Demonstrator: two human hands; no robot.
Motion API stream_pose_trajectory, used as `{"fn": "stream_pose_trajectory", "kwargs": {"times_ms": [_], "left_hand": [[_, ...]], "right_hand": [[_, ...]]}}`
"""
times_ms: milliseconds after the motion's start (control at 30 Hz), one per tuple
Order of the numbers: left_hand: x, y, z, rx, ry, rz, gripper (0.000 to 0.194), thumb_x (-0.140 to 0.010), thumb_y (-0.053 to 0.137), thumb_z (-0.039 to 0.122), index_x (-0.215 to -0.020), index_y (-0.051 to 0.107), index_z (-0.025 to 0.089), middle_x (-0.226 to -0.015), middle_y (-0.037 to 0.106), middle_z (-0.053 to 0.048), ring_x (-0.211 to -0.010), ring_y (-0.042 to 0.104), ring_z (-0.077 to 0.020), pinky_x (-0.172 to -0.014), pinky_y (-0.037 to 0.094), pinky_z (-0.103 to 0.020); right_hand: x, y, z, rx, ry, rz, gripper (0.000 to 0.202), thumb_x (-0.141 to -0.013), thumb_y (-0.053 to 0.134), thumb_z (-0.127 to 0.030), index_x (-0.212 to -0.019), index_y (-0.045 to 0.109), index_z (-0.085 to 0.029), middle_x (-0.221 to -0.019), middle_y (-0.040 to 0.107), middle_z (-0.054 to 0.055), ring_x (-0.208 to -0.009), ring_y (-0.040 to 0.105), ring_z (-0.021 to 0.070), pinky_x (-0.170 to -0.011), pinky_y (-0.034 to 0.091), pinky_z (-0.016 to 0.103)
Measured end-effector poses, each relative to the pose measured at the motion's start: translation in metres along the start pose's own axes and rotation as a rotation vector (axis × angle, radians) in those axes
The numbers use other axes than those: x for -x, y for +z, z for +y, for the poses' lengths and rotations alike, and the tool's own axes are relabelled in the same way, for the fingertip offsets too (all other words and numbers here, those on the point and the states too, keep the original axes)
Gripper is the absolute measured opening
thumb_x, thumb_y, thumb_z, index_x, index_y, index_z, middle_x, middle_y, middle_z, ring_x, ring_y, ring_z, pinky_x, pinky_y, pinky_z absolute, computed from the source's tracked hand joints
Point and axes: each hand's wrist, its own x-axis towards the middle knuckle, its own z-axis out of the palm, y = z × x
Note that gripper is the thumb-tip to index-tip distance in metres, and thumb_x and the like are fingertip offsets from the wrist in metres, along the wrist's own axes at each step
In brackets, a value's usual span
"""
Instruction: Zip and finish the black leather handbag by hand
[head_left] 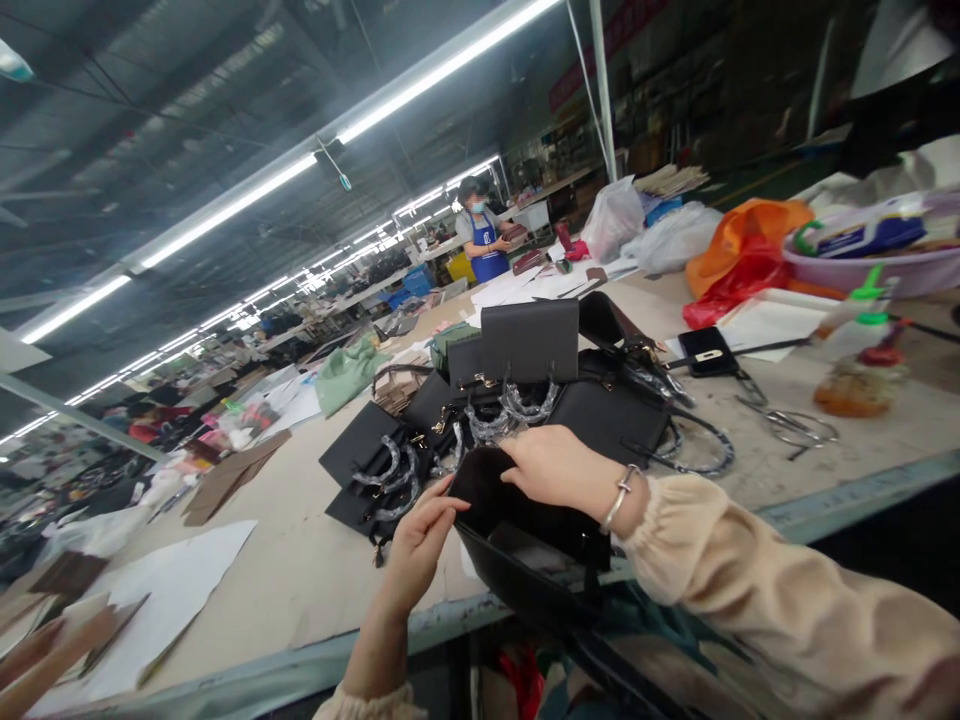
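A black handbag point(517, 575) is tilted at the table's front edge, its dark opening turned up toward me. My left hand point(420, 545) pinches the bag's left rim between thumb and fingers. Over the far rim reaches my right hand point(559, 468), fingers closed on the edge and their tips partly hidden. Just beyond lies a pile of black handbags point(529, 340), their curved handles point(401, 465) wrapped in clear plastic and with gold-coloured fittings.
Scissors point(795, 428), a phone point(707, 353) and a bottle of amber liquid point(862, 385) lie to the right. A purple basin point(900, 255) stands behind them. White paper point(176, 590) is at left, near another person's hands point(56, 645). Farther back stands a person in a blue apron point(487, 255).
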Motion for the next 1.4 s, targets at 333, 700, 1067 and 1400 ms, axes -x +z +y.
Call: {"fn": "stream_pose_trajectory", "kwargs": {"times_ms": [333, 700, 1067, 1400], "left_hand": [[0.002, -0.029, 0.009, -0.182, 0.101, -0.228, 0.004, -0.079, 0.056, 0.017, -0.078, 0.061, 0.018, -0.124, 0.053, -0.009, -0.113, 0.050, -0.0222, -0.095, 0.039, -0.033], [0.009, -0.016, -0.012, 0.544, -0.275, 0.327, 0.049, -0.075, 0.061, 0.033, -0.122, 0.050, 0.019, -0.117, 0.060, -0.011, -0.098, 0.060, -0.0207, -0.081, 0.049, -0.032], [0.011, -0.021, -0.012, 0.102, -0.434, 0.205, 0.037, -0.075, 0.058, 0.047, -0.089, 0.066, 0.013, -0.078, 0.068, -0.005, -0.073, 0.062, -0.0177, -0.064, 0.047, -0.024], [-0.020, -0.027, -0.023, -0.379, -0.410, 0.232, 0.034, -0.080, 0.047, 0.038, -0.054, 0.057, 0.018, -0.057, 0.058, -0.001, -0.061, 0.053, -0.0161, -0.057, 0.033, -0.024]], "right_hand": [[0.031, -0.014, 0.000, -0.077, 0.034, -0.115, 0.020, -0.079, 0.048, -0.026, -0.085, 0.067, -0.021, -0.081, 0.068, 0.007, -0.081, 0.062, 0.0218, -0.068, 0.039, 0.027], [0.023, 0.009, -0.065, -0.202, 0.199, -0.030, 0.018, -0.074, 0.046, -0.013, -0.090, 0.053, -0.018, -0.074, 0.065, 0.008, -0.068, 0.063, 0.0230, -0.057, 0.039, 0.028], [0.020, 0.026, -0.069, -0.296, 0.207, 0.002, 0.023, -0.082, 0.050, -0.039, -0.094, 0.053, -0.019, -0.079, 0.066, 0.009, -0.072, 0.064, 0.0273, -0.060, 0.043, 0.033], [0.030, 0.027, -0.045, -0.516, 0.117, 0.023, 0.040, -0.088, 0.042, -0.048, -0.107, 0.059, -0.017, -0.098, 0.064, 0.010, -0.091, 0.059, 0.0231, -0.079, 0.043, 0.032]]}}
